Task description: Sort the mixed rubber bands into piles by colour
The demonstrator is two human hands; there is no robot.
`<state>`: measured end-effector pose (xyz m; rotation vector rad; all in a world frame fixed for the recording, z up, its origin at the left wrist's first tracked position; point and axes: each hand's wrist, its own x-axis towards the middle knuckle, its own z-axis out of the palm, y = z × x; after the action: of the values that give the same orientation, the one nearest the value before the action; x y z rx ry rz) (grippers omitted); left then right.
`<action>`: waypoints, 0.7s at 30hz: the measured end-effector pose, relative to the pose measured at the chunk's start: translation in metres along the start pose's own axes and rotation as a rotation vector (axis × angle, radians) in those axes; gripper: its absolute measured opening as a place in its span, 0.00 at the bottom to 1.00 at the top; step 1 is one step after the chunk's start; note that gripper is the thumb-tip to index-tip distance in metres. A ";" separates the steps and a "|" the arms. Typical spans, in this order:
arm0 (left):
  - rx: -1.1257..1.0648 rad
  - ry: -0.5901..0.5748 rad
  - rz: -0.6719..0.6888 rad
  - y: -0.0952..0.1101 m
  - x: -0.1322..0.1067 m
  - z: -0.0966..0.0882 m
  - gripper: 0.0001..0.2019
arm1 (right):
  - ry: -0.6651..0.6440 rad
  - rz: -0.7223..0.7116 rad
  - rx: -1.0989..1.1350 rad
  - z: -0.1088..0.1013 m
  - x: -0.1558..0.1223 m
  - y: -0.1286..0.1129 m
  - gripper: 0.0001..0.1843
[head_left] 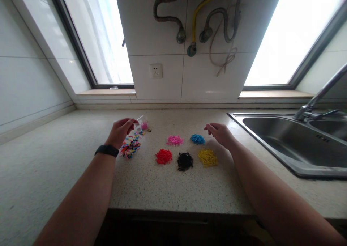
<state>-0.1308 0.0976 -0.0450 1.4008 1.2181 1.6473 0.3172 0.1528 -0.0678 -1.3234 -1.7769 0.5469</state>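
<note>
My left hand (pixel 120 131), with a black band on the wrist, pinches the edge of a small clear plastic bag (pixel 141 123) that has something pink inside. Below it lies a mixed heap of coloured elastic bands (pixel 130 147). Sorted small piles sit on the speckled counter (pixel 168 184): pink (pixel 175 140), blue (pixel 197 139), red (pixel 163 156), black (pixel 185 161) and yellow (pixel 207 157). My right hand (pixel 221 132) hovers just right of the blue pile, fingers loosely curled toward it; I cannot make out anything between the fingertips.
A steel sink (pixel 292 144) with a tap (pixel 320 97) is set in the counter at the right. A tiled wall with a socket (pixel 156 71) and hanging hoses (pixel 195 18) stands behind, with windows on either side.
</note>
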 end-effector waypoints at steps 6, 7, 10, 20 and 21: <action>-0.009 0.013 0.017 0.000 0.000 -0.001 0.13 | -0.046 -0.115 0.055 0.013 0.002 -0.037 0.21; -0.013 0.015 0.019 0.000 0.000 -0.001 0.13 | -0.074 -0.151 0.049 0.018 0.002 -0.048 0.19; -0.019 0.019 0.020 0.001 0.001 -0.001 0.13 | -0.208 -0.335 -0.037 0.041 0.002 -0.089 0.16; 0.010 -0.005 0.030 0.001 -0.001 0.001 0.13 | -0.652 -0.709 -0.508 0.151 -0.005 -0.184 0.12; 0.022 -0.007 0.033 0.001 -0.001 0.002 0.13 | -0.670 -0.720 -0.542 0.161 -0.007 -0.187 0.13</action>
<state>-0.1289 0.0966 -0.0440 1.4465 1.2181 1.6548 0.0803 0.1025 -0.0203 -0.7312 -2.9165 0.0837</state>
